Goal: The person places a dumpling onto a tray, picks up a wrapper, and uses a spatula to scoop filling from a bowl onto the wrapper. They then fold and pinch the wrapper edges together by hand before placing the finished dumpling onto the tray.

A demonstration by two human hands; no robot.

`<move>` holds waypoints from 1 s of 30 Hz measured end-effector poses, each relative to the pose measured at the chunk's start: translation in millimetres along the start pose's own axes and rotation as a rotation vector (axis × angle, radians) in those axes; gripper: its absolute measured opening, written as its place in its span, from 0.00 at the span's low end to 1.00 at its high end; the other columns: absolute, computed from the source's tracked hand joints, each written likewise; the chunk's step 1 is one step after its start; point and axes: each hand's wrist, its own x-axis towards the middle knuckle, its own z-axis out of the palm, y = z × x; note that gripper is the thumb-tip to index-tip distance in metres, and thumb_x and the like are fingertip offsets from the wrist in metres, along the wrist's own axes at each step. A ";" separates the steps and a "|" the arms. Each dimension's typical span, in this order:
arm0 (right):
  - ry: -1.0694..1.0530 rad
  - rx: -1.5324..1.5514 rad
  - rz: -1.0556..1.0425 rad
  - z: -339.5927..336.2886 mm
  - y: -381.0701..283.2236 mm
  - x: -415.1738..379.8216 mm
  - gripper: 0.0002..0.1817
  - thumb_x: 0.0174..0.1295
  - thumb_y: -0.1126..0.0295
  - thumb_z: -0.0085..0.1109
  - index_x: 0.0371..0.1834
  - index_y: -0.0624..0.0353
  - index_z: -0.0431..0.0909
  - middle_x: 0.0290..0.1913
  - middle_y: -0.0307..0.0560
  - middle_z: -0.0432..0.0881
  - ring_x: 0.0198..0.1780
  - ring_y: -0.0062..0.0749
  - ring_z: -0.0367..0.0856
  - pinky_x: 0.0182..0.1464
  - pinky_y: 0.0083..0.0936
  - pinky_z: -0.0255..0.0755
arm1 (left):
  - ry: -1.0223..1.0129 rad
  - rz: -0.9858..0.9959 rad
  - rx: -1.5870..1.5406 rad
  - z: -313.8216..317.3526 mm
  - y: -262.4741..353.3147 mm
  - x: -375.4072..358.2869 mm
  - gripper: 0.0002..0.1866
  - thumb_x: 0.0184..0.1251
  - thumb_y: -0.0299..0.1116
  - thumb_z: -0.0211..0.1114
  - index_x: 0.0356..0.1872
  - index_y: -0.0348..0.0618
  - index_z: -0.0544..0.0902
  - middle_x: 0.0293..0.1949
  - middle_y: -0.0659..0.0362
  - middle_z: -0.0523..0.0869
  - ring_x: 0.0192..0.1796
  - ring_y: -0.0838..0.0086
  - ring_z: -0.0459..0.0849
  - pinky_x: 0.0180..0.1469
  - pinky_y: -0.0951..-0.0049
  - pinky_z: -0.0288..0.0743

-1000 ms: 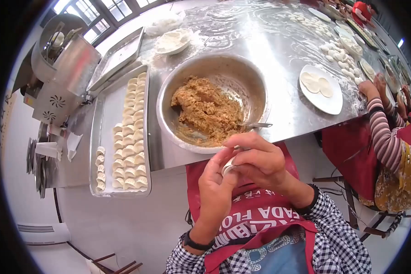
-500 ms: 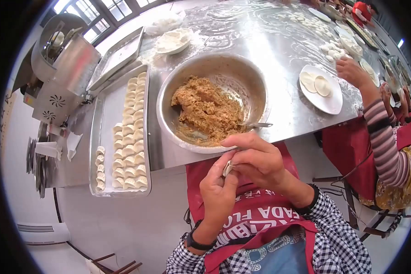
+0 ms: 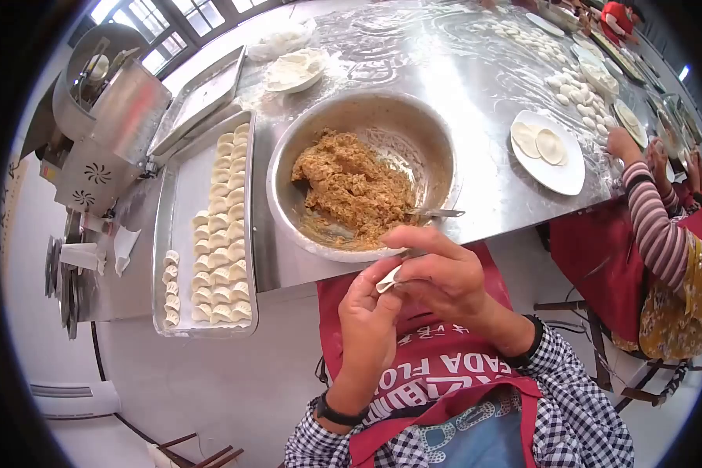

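Both my hands meet in front of my apron, just below the rim of a large metal bowl (image 3: 277, 199). Between their fingertips is a folded dumpling (image 3: 388, 279), with its pale edge showing. My left hand (image 3: 366, 316) is closed on its near side, thumb and fingers pinching. My right hand (image 3: 448, 273) pinches the dumpling's other end, its index finger arched above. Brown minced filling (image 3: 355, 183) lies in the bowl, and a metal utensil handle (image 3: 438, 213) sticks out over the right rim.
Left of the bowl, a metal tray (image 3: 181, 183) holds rows of dumplings (image 3: 220, 253). A white plate (image 3: 567, 175) with round wrappers (image 3: 551, 147) stands at right, near a co-worker's striped sleeve (image 3: 654, 222). Behind are a flour bowl (image 3: 295, 72) and dough pieces (image 3: 576, 92).
My fingers have shifted slightly on the dumpling, and more of its pale edge shows. The co-worker's hand at right has moved down and to the right, away from the dough pieces.
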 end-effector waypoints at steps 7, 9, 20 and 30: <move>-0.012 -0.140 -0.059 1.1 3.1 0.7 0.07 0.41 0.79 0.61 0.26 0.63 0.75 0.45 0.52 0.77 0.43 0.41 0.77 0.42 0.28 0.72 | 0.003 -0.052 -0.017 -0.9 -2.1 0.6 0.21 0.62 0.21 0.52 0.57 0.29 0.64 0.51 0.51 0.74 0.51 0.70 0.77 0.52 0.74 0.73; -0.016 -0.171 -0.081 1.1 3.3 0.8 0.06 0.42 0.79 0.60 0.25 0.62 0.75 0.45 0.52 0.77 0.43 0.41 0.77 0.42 0.29 0.72 | 0.012 -0.027 0.104 4.1 1.8 -1.9 0.21 0.62 0.21 0.52 0.58 0.29 0.64 0.51 0.52 0.74 0.51 0.71 0.76 0.52 0.75 0.72; -0.050 -0.116 0.000 -1.2 -1.8 4.0 0.10 0.41 0.79 0.62 0.30 0.62 0.76 0.47 0.51 0.76 0.45 0.43 0.76 0.44 0.31 0.71 | 0.047 0.307 0.635 3.4 -0.4 -2.9 0.24 0.57 0.18 0.48 0.58 0.31 0.65 0.48 0.49 0.79 0.46 0.73 0.79 0.47 0.77 0.73; 0.029 -0.017 0.032 0.8 0.8 -3.2 0.11 0.40 0.81 0.63 0.29 0.62 0.76 0.48 0.52 0.75 0.46 0.41 0.76 0.44 0.28 0.71 | 0.041 0.073 0.210 -0.5 -5.7 -0.9 0.19 0.62 0.20 0.50 0.55 0.29 0.68 0.48 0.54 0.77 0.49 0.75 0.76 0.50 0.78 0.72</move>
